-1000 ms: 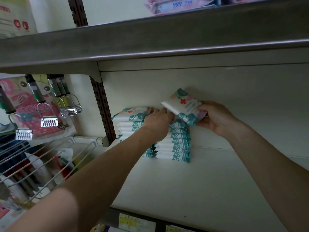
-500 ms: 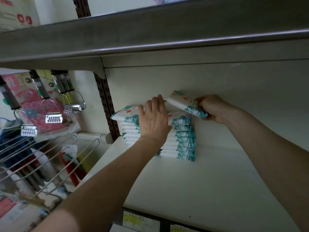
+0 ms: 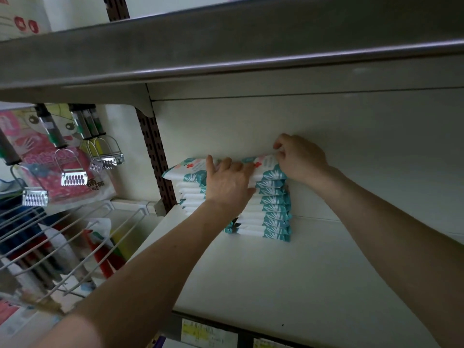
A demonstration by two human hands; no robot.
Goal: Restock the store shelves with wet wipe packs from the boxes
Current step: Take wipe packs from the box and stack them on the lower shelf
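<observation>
Two stacks of white-and-teal wet wipe packs (image 3: pixel 272 212) stand side by side at the back left of the white shelf (image 3: pixel 288 277). A top pack (image 3: pixel 267 168) with a red cross lies flat on the right stack. My right hand (image 3: pixel 300 159) pinches that pack's far right edge. My left hand (image 3: pixel 227 183) lies spread over the front of both stacks, fingers straight, touching the top packs. The left stack (image 3: pixel 187 182) is partly hidden behind this hand.
A grey metal shelf (image 3: pixel 226 51) overhangs just above. A brown slotted upright (image 3: pixel 155 156) borders the stacks on the left. Left of it hang metal clips (image 3: pixel 74 177) and a wire basket (image 3: pixel 62 247) of goods. Price labels (image 3: pixel 208 334) line the shelf's front edge.
My right hand lowered the tilted pack flat onto the right stack. My left hand moved up and spread across the stack fronts.
</observation>
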